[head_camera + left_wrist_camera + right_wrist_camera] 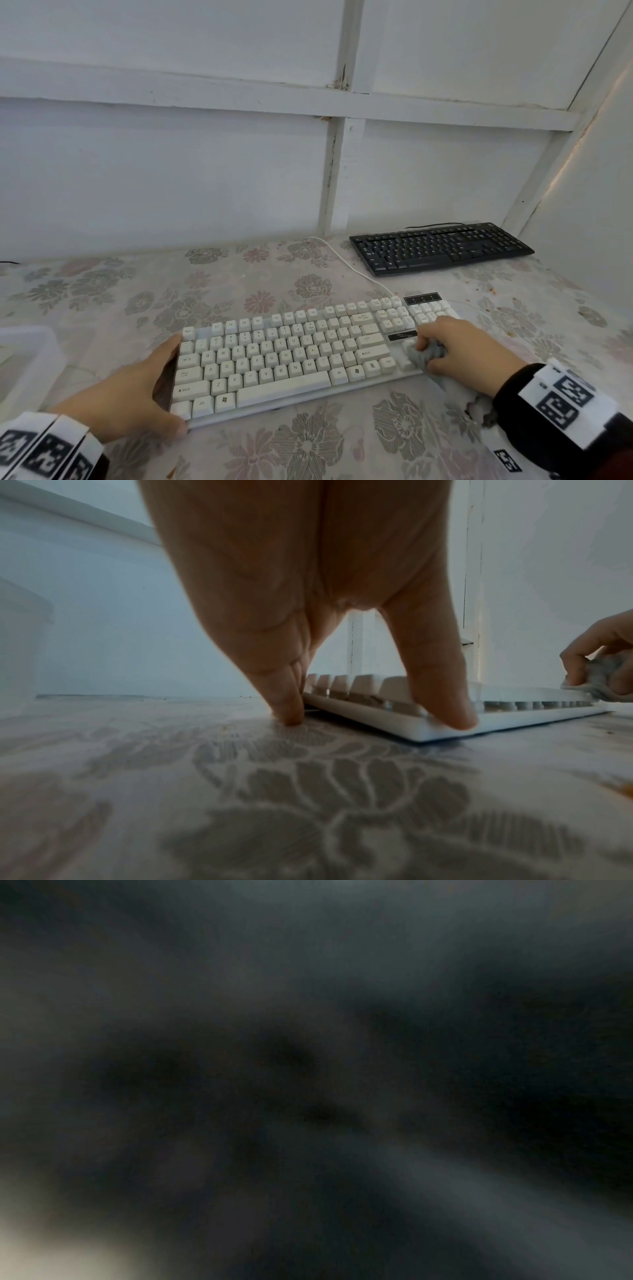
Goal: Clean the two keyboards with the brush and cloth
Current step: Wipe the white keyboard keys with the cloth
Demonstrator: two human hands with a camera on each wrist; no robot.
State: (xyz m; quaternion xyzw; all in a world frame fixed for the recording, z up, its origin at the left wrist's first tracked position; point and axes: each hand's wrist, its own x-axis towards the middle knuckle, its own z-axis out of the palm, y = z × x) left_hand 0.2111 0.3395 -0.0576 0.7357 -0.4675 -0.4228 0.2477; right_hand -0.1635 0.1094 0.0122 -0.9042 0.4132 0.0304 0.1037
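The white plastic keyboard (294,356) lies on the flowered tablecloth (308,445), near the front edge. Left hand (130,394) braces its left end w/ straight fingers and thumb. Right hand (459,346) clenches a crumpled grey cloth (426,356) on the keys at the right end. The black keyboard (442,248) lies well apart, by the wall. Right wrist view is dark.

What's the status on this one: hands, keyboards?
Left hand braces white keyboard end. Right hand grips grey cloth, wiping right keys. Black keyboard apart. Brush unseen.
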